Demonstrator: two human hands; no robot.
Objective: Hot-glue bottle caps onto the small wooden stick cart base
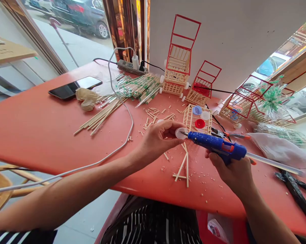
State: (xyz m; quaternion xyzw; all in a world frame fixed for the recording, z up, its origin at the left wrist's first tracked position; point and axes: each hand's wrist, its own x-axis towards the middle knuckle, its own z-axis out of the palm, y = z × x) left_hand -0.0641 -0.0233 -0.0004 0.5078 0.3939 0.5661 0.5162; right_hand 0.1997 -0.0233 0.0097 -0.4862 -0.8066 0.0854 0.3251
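The bare left arm (pixel 92 188) stretches up from the lower left to the left hand (pixel 156 139), its thumb (pixel 173 144) and fingers (pixel 171 124) pinched. The right forearm (pixel 263 211) slants inward, the right hand (pixel 233 174) curled in a grip.

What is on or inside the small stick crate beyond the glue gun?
The crate carries a blue cap, a white cap and a red cap; whether on top or inside is unclear. The glue gun covers part of its near side, hiding anything there.

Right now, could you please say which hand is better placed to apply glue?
Probably the right hand: it grips the blue glue gun, its nozzle at the white cap in the left hand.
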